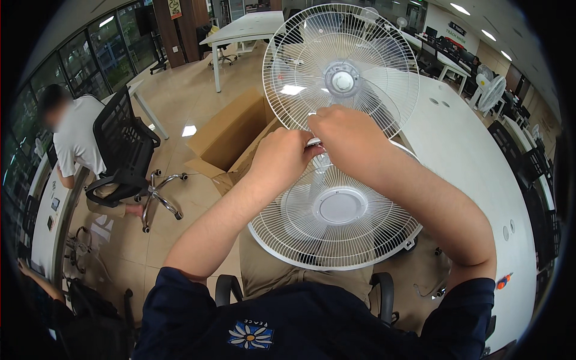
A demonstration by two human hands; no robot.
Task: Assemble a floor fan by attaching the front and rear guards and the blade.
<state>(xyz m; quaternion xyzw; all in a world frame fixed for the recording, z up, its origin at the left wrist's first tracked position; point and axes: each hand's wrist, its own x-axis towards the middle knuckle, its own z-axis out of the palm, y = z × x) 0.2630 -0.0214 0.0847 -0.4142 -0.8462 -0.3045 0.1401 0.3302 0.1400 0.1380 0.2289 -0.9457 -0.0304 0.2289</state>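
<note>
Evidently, white round wire grille with blank oval centre plate (341,206) sits above your khaki-trousered lap (264,258); second white round wire grille with pale central hub (342,81) stands beyond. Your left hand (281,155) appears to pinch lower grille's far rim; right hand (345,135) curls near upper grille's bottom edge, fingertips hidden, hold cannot be told. Advised: steady both rims, press evenly, spare wires. Outward: open brown cardboard box (225,135) left, long white tabletop (465,144) right.

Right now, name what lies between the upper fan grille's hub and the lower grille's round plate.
In the head view, the right hand covers the middle of that stretch, the left hand beside it; grille wires show above and below.
</note>
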